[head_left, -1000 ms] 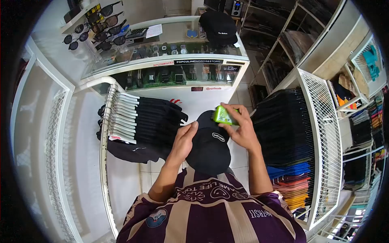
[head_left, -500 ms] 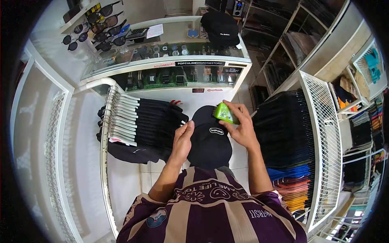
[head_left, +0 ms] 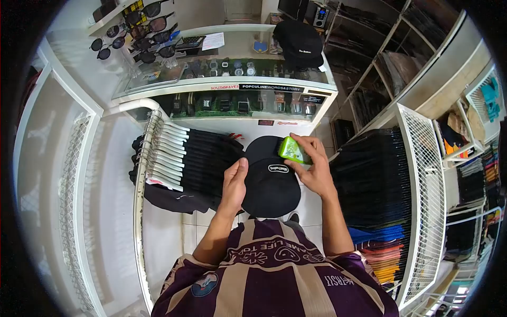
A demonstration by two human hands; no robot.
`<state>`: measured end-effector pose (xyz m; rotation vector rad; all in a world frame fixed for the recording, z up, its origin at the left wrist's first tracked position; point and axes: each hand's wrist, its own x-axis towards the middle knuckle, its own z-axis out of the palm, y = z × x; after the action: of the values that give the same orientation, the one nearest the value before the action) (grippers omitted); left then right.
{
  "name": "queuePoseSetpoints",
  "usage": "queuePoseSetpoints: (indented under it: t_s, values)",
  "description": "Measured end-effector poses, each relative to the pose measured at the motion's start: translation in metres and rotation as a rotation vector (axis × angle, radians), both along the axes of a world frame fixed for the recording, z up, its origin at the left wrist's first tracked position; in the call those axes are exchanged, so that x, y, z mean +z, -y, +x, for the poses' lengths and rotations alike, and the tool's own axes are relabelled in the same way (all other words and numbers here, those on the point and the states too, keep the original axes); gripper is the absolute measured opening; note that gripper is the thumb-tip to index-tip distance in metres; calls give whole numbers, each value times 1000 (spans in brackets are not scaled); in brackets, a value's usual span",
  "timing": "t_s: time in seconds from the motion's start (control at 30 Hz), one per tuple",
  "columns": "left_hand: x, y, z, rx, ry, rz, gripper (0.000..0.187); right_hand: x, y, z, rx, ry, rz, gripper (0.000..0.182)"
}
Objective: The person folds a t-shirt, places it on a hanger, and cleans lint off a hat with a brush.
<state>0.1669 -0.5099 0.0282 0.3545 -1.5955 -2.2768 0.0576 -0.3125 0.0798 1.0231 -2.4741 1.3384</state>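
nearest, below both hands, is the person's striped jersey [head_left: 259, 274] in dark purple and tan, with printed lettering across the chest. a shoe [head_left: 294, 217] shows on the tiled floor just past it.

the black baseball cap [head_left: 271, 187] is between the two hands, its crown toward the jersey and its brim pointing away, with a white-outlined oval patch [head_left: 278, 168] at the front of the crown. the left hand [head_left: 234, 185] is at the cap's left side, thumb raised and fingers curled toward the edge; how firmly they grip is hidden. the right hand [head_left: 315, 168] pinches a bright green brush [head_left: 293, 150] between thumb and fingers, over the right part of the brim. whether its dark underside touches the fabric, i cannot tell.

left of the left hand, black garments [head_left: 211, 164] hang on white hangers [head_left: 169, 153] from a white rail [head_left: 141, 206]. right of the right hand, a rack holds more dark clothes [head_left: 369, 174], with blue, salmon and yellow ones nearer the person, beside a white mesh panel [head_left: 426, 206].

beyond both hands stands a glass display counter [head_left: 317, 84] with watches [head_left: 237, 68] inside. black caps [head_left: 298, 45] sit on its right end, and sunglasses [head_left: 157, 25] hang past its left end.
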Motion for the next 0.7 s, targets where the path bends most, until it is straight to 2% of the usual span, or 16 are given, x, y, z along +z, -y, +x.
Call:
queuePoseSetpoints:
  t_s: [0.13, 0.23, 0.27, 0.37, 0.43, 0.5, 0.57, 0.6, 0.67, 0.7]
  values:
    - [19, -14, -2, 12, 34, -48, 41, 28, 26, 18, 186, -90, 10, 67]
    - [8, 1, 3, 18, -42, -86, 40, 8, 24, 5, 166, -14, -112, 67]
    - [15, 1, 6, 14, -53, 4, 38, 5, 18, 2, 148, 78, -110, 67]
    - [18, 3, 9, 68, -23, 1, 38, -6, 5, -7, 94, 127, -83, 67]
    - [13, 3, 9, 60, -33, 2, 38, 4, 9, -4, 58, 50, -19, 67]
    - [5, 0, 6, 40, -36, 4, 38, 20, 20, 9, 94, -51, -96, 68]
    - [1, -7, 4, 11, -32, -68, 39, 34, 35, 20, 156, -127, -29, 67]
    - [13, -14, 2, 28, -77, -48, 39, 33, 38, 20, 137, -123, -40, 67]
    - [3, 0, 8, 9, -82, -85, 39, 20, 39, 13, 118, -128, -53, 67]
    - [-1, 7, 10, -1, -85, -115, 39, 6, 35, 5, 59, -45, -133, 68]
